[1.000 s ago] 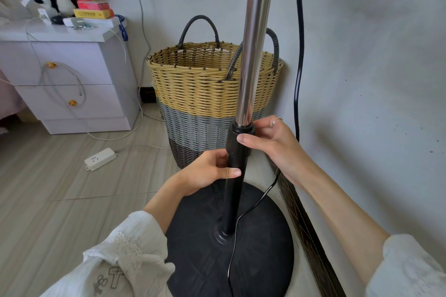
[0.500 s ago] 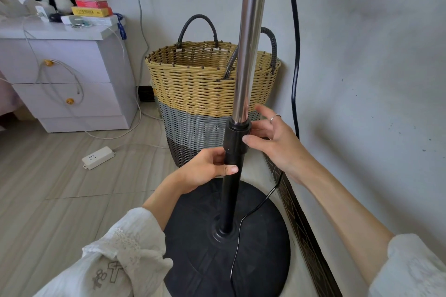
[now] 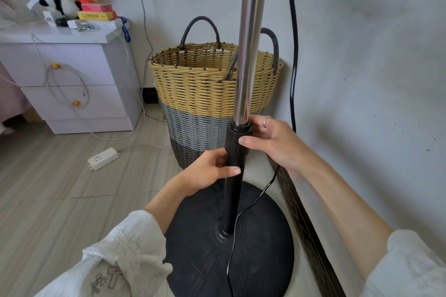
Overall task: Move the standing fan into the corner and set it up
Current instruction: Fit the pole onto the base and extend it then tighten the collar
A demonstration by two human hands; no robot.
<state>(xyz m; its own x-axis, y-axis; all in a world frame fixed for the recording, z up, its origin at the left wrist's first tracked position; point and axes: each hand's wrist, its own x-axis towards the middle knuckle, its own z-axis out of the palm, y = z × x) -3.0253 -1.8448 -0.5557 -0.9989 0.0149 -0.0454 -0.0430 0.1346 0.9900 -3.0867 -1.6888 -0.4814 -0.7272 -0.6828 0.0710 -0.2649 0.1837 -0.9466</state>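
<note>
While left hand [image 3: 210,171] grips matte black tube [image 3: 233,188], right hand [image 3: 272,142] pinches collar [image 3: 237,137].

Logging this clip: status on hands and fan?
Left hand grips black lower pole. Right hand grips black height collar. Round black base grounded. Two-tone woven basket close behind.
</note>
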